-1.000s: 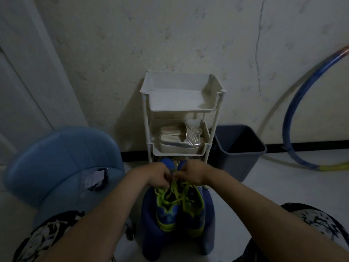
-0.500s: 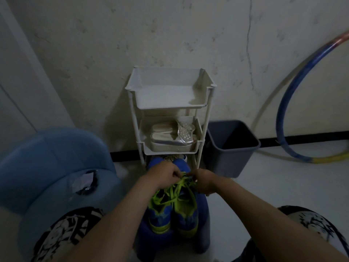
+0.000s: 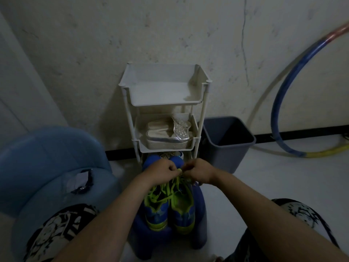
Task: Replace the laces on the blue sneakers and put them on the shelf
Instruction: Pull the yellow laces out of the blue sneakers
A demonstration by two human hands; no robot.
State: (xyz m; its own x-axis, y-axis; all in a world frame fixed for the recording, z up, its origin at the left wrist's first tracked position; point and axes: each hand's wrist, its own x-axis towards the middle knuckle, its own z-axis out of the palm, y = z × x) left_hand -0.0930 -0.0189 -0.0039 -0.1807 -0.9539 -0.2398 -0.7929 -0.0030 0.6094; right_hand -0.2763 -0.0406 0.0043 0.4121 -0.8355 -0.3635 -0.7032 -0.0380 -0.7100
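Two blue sneakers [image 3: 170,210] with neon green laces [image 3: 166,191] stand side by side on a small blue stool [image 3: 198,231], toes pointing away from me. My left hand [image 3: 162,171] and my right hand [image 3: 198,170] meet above the toe end, each pinching a green lace. The lace ends between the fingers are mostly hidden. Just behind the shoes stands a white three-tier shelf [image 3: 200,97]; its top tier holds nothing.
The shelf's middle tier holds pale sandals [image 3: 168,132]. A grey bin [image 3: 226,146] stands right of the shelf. A blue chair [image 3: 47,167] with a dark packet [image 3: 80,181] is at my left. A hoop [image 3: 283,76] leans on the wall at right. My knees frame the stool.
My hands have drawn closer together over the toes, still holding the laces. The view has shifted slightly; the shoes stay in place on the stool.
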